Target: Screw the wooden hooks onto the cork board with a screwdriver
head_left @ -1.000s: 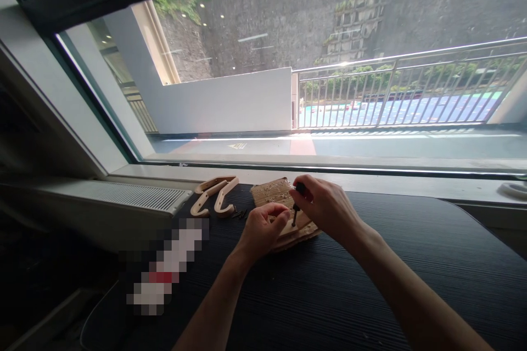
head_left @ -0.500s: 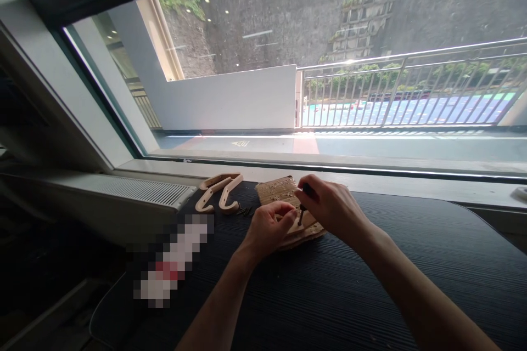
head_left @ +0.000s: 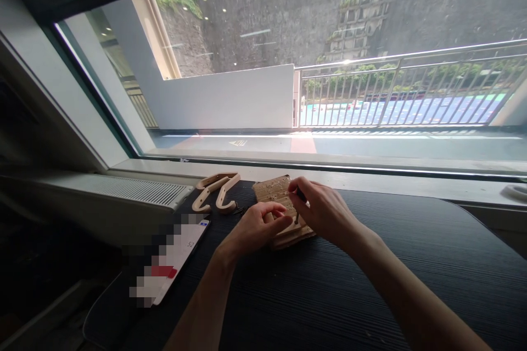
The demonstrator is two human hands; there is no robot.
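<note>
My right hand (head_left: pixel 323 205) is closed around the dark handle of a screwdriver (head_left: pixel 297 217), whose thin shaft points down at a stack of corrugated cardboard (head_left: pixel 269 189). Pale crumbs or shavings lie scattered over the cardboard. Just left of the shaft, my left hand (head_left: pixel 257 227) rests at the cardboard's near edge, thumb and forefinger apart with nothing visible between them. What the screwdriver tip meets is too small to make out. Two light-brown, hook-shaped pieces with holes, one nearer the hands (head_left: pixel 225 203) and one farther left (head_left: pixel 201 200), lie to the left.
Several small dark screws (head_left: pixel 239 210) lie beside the hooks. A phone-like slab (head_left: pixel 181 258), partly blurred out, is on the black table (head_left: pixel 370 285) at the left. Behind the table run a white sill (head_left: pixel 395 184) and a window; a radiator (head_left: pixel 135 189) stands left.
My left thumb and forefinger have drawn back from the screwdriver shaft and spread. My right hand stays on the handle, turned slightly. The whole view has shifted a little.
</note>
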